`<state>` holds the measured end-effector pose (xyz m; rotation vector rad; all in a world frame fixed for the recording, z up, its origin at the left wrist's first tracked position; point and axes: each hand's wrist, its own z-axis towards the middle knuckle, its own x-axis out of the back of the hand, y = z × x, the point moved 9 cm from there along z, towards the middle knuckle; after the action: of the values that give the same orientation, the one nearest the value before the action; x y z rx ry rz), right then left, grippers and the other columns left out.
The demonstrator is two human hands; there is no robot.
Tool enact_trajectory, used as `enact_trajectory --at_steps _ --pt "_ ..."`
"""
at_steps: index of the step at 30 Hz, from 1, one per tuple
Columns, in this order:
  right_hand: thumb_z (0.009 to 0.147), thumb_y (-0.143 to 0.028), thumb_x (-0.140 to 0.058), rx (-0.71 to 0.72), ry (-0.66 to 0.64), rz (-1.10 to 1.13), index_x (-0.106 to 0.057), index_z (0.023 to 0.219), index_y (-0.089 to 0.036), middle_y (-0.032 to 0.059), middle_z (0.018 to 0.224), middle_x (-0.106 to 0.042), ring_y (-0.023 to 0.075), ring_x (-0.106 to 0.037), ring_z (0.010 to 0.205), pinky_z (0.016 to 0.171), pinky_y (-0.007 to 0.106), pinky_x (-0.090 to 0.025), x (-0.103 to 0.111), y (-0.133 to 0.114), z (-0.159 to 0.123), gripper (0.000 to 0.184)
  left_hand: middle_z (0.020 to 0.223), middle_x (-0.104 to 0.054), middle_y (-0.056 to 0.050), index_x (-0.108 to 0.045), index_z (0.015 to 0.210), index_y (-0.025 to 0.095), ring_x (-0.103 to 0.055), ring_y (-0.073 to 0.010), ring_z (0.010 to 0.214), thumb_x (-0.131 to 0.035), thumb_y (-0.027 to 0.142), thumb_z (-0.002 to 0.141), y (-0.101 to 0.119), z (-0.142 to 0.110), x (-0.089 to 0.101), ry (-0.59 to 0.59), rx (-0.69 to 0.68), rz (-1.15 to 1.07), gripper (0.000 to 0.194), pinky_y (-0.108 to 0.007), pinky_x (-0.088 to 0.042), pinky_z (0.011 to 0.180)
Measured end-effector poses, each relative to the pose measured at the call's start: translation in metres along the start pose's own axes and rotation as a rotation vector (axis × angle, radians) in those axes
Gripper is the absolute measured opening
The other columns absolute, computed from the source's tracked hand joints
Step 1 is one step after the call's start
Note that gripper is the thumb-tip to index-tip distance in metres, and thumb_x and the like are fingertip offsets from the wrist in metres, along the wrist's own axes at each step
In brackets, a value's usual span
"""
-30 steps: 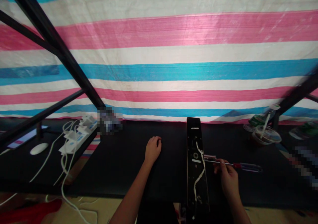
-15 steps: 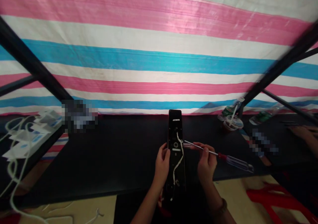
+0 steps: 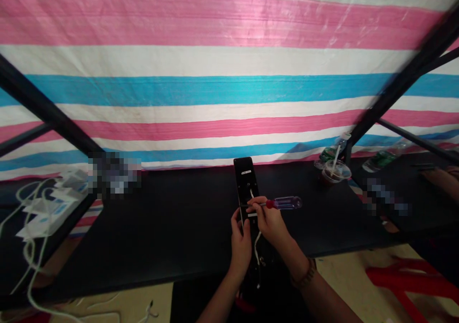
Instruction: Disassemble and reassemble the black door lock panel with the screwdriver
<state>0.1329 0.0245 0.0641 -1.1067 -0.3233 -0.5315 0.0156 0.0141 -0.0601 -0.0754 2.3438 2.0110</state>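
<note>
Item one: black door-lock faceplate (image 3: 243,175), lying lengthwise on the black tabletop (image 3: 172,218), at 12 o'clock from the wrists. Item two: left hand (image 3: 240,249), curling round the faceplate's lower edge and clamping it. Item three: right hand (image 3: 269,225), closing on a screwdriver (image 3: 283,202), its clear purple, red-collared handle pointing toward 3 o'clock. Latest change: the shaft is now crossing the faceplate's face instead of stopping at its right edge, bringing both hands together over the plate. Item four: white cord (image 3: 256,256), trailing down the faceplate. Nearby: plastic cup (image 3: 335,172) standing at 2 o'clock, power strip (image 3: 46,218) sitting at 9 o'clock, another person's hand (image 3: 442,179) resting at the far right.
</note>
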Motion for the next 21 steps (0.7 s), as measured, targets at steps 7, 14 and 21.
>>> enact_trajectory --at_steps 7,14,21 --pt "0.103 -0.026 -0.038 0.116 -0.025 -0.103 -0.06 0.101 -0.023 0.0063 0.091 -0.072 0.0197 -0.073 0.087 0.086 0.035 -0.057 -0.003 -0.022 0.006 0.023 0.118 -0.073 -0.013 -0.038 0.141 0.021 -0.071 -0.0251 0.111 -0.048 0.053 0.097 0.002 0.002 -0.001 -0.08 -0.033 0.041 0.055 -0.04 -0.052 0.098" --pt "0.104 -0.027 -0.036 0.083 -0.039 -0.133 -0.058 0.102 -0.022 0.0065 0.089 -0.071 0.0194 -0.073 0.081 0.073 0.031 -0.057 0.0 -0.023 0.01 0.023 0.124 -0.07 -0.014 -0.035 0.144 0.021 -0.069 -0.0249 0.114 -0.045 0.051 0.099 0.0 0.002 -0.002 -0.111 -0.042 0.036 0.055 -0.039 -0.052 0.098" --pt "0.105 -0.028 -0.035 0.112 -0.027 -0.156 -0.058 0.103 -0.023 0.0058 0.088 -0.07 0.0182 -0.072 0.078 0.074 0.031 -0.057 0.001 -0.025 0.007 0.024 0.128 -0.069 -0.014 -0.038 0.143 0.021 -0.068 -0.0253 0.116 -0.046 0.053 0.099 0.003 0.002 -0.002 -0.108 -0.058 0.016 0.056 -0.039 -0.052 0.099"
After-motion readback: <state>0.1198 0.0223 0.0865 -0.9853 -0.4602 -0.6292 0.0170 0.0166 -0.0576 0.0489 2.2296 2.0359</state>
